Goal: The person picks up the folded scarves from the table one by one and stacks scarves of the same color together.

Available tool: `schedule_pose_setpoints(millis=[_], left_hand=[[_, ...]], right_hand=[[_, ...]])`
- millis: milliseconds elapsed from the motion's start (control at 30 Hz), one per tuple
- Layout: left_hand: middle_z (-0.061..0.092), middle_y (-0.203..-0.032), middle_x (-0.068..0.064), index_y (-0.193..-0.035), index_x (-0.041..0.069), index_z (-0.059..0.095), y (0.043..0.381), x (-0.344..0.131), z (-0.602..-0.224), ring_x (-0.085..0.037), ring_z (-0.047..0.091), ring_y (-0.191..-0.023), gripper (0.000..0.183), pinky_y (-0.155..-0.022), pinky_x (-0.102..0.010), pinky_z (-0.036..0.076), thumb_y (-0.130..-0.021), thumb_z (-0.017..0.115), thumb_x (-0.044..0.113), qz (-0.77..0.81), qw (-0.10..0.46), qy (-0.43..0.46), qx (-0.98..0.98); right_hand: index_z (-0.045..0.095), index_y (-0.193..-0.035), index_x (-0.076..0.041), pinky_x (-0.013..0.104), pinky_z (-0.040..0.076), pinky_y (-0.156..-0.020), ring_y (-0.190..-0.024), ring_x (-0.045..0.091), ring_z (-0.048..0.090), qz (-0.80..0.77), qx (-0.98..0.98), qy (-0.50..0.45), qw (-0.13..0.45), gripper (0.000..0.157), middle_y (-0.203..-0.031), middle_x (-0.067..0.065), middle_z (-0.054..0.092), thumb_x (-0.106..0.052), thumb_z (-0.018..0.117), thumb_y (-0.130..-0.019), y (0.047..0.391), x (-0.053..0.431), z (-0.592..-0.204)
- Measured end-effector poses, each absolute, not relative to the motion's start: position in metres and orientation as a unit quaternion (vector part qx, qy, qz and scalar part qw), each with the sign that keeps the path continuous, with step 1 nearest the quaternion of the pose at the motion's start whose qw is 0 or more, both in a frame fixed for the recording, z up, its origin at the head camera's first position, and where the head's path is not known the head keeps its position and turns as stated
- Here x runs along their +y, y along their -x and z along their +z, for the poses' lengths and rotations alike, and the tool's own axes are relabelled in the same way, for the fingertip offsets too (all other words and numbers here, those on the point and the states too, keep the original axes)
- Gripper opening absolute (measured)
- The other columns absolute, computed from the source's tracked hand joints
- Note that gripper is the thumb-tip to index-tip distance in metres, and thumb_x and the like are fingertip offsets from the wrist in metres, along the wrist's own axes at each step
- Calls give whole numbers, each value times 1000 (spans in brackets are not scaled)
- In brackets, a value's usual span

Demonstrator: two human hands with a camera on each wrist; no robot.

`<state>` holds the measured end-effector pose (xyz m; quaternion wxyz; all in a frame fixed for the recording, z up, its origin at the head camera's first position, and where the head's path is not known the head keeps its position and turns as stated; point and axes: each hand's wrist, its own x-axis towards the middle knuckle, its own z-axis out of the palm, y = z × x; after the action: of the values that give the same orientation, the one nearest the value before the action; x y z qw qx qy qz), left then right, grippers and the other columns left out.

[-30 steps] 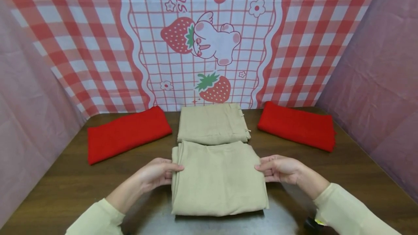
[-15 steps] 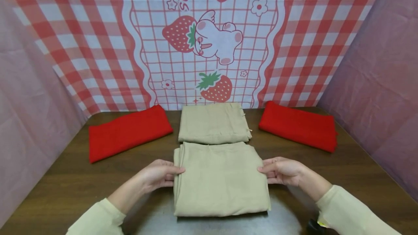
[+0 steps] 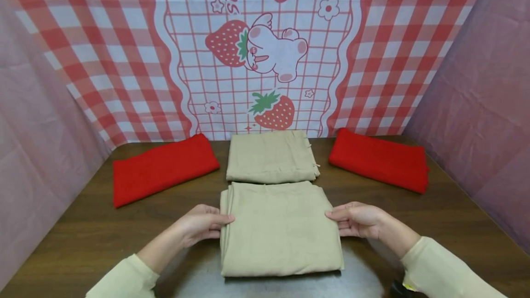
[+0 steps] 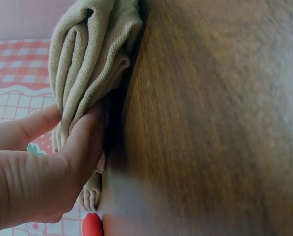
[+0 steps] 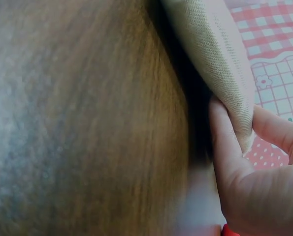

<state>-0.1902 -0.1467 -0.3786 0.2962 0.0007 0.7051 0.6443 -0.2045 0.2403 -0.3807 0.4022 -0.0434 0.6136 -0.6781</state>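
The folded tan cloth (image 3: 281,231) is at the near middle of the table (image 3: 62,233); I can't tell if it touches the wood. The left hand (image 3: 196,226) pinches one side, thumb on top and fingers under. The right hand (image 3: 360,220) pinches the other side the same way. Just behind is a second tan cloth (image 3: 271,156), folded too. The left red cloth (image 3: 165,169) and right red cloth (image 3: 378,160) lie on either side of that one. A strawberry curtain (image 3: 323,49) hangs at the back.

Red folded cloths (image 3: 165,169) (image 3: 378,162) on a wooden table (image 3: 95,229); strawberry-print backdrop (image 3: 273,59) behind; pink side hangings (image 3: 41,114) (image 3: 472,86), apparently fabric.
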Motion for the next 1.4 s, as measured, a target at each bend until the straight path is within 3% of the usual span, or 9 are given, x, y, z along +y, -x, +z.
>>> schedule_pose_setpoints(millis=[733,1100,1400], left_hand=[[71,-87,1,-109,-13,58,187,-145,-381,-7,66,-85,31,-84,-33,58,-90,65,11,614,276,-15,739],[68,-84,-3,-99,-11,59,189,-147,-374,-13,69,-80,26,-81,-37,59,-87,68,10,589,247,-6,769],[69,-89,-9,-106,-16,52,190,-154,-372,-14,68,-80,36,-81,-37,59,-85,69,8,585,218,-11,781]], right_hand=[[67,-96,-12,28,58,-83,-89,7,70,-649,649,58,392,13,-93,-2,74,-15,55,-97,203,243,-381],[67,-100,-11,31,58,-84,-89,9,70,-641,666,49,379,11,-93,-2,74,-15,57,-95,203,246,-376],[61,-115,1,34,57,-87,-94,13,70,-634,686,44,354,27,-100,1,73,-19,56,-96,206,251,-377]])
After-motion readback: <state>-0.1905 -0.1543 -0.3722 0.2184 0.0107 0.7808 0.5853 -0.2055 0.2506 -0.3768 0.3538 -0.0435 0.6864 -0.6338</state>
